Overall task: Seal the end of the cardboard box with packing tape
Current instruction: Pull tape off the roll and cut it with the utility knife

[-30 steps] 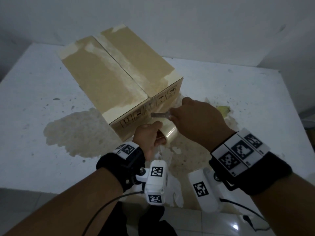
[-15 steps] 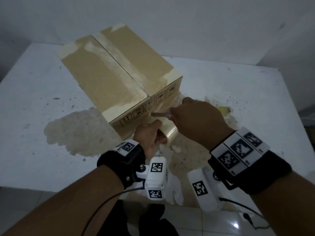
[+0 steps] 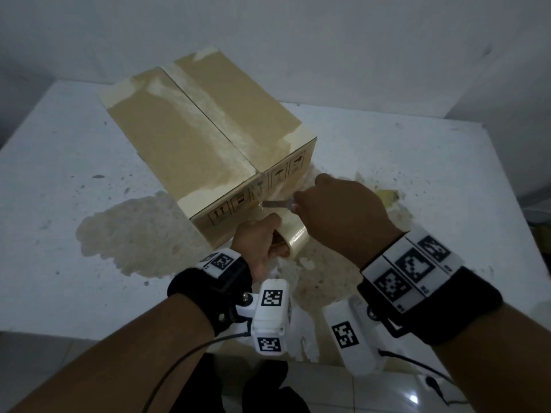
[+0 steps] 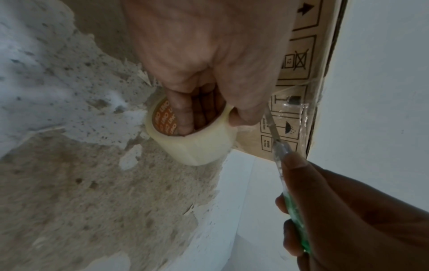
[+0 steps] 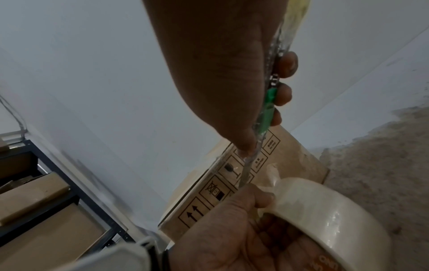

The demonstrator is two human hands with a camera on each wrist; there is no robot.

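I see my left hand (image 3: 258, 245) gripping the clear tape roll (image 3: 293, 237), fingers through its core; my right hand (image 3: 343, 216) grasps a green-handled knife (image 4: 286, 165) just beyond, blade against the cardboard box (image 3: 208, 135) end with printed symbols.

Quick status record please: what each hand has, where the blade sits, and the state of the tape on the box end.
left hand: grips tape roll, fingers through its core
right hand: holds green-handled cutter
blade: at the clear tape strip running from box to roll
cardboard box: on white table, strip stuck over its near end
cut: not visibly complete
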